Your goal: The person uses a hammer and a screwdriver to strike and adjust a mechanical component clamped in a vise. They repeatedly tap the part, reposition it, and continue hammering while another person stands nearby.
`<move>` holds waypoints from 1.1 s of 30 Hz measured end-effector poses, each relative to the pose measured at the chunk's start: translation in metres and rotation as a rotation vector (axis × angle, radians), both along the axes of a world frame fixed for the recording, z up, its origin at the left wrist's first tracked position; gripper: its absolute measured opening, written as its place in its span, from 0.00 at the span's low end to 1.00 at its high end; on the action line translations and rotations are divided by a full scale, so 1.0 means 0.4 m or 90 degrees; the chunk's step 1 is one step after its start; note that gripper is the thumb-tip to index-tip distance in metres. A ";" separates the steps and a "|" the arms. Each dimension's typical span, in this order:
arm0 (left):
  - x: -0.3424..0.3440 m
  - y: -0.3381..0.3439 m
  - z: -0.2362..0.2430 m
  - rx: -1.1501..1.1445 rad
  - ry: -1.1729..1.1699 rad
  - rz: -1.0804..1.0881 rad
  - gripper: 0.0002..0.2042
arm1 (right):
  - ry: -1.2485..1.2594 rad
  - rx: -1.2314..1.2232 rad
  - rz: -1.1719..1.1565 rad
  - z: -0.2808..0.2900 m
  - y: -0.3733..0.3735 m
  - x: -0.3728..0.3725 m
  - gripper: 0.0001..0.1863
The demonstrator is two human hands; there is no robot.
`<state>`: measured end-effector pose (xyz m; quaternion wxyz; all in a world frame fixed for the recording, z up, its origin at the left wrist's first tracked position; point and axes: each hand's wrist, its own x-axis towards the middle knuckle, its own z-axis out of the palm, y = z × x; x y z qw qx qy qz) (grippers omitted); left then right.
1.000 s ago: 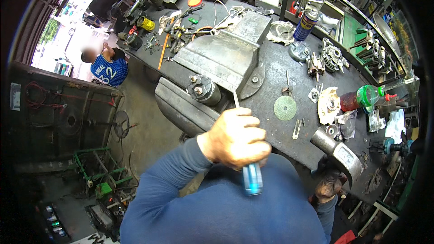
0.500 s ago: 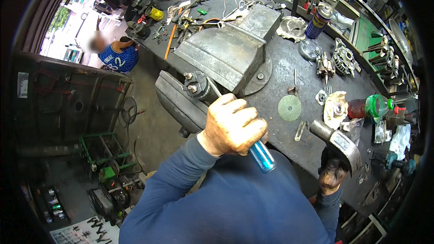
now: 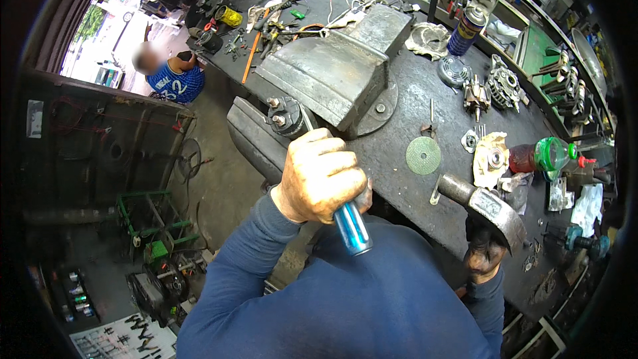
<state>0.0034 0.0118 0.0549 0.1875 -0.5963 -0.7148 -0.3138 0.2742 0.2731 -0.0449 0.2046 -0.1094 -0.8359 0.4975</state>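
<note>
My left hand (image 3: pixel 319 176) is wrapped round the blue handle of a screwdriver (image 3: pixel 353 231). The shaft runs up from the fist to the side of a black cylindrical part (image 3: pixel 286 117) with two copper-coloured studs; whether the tip touches it I cannot tell. That part sits between the jaws of a large grey bench vise (image 3: pixel 319 80). To the right, over the bench's near edge, my right hand (image 3: pixel 484 258) is closed on a claw hammer (image 3: pixel 488 207). The hammer's steel head is raised towards the camera, and its handle is mostly hidden behind head and hand.
On the metal bench (image 3: pixel 405 116) lie a green abrasive disc (image 3: pixel 423 155), a rotor (image 3: pixel 476 98), an alternator housing (image 3: pixel 506 86), a spray can (image 3: pixel 466 30) and a green-and-red bottle (image 3: pixel 551 157). Loose tools crowd the far left end. Another person (image 3: pixel 171 80) is beyond the bench.
My left hand and the screwdriver have shifted left, and the handle's end now points more straight down in the picture. The hammer head has moved slightly left.
</note>
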 end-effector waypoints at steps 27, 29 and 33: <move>-0.003 -0.026 -0.006 0.053 -0.006 -0.067 0.14 | 0.064 0.042 -0.115 0.056 -0.175 0.014 0.21; 0.026 0.020 0.001 0.038 0.035 0.014 0.13 | 0.024 -0.056 -0.174 0.038 -0.158 0.003 0.28; 0.013 0.052 -0.021 0.013 0.045 0.069 0.11 | -0.005 -0.120 -0.172 -0.013 -0.078 0.008 0.30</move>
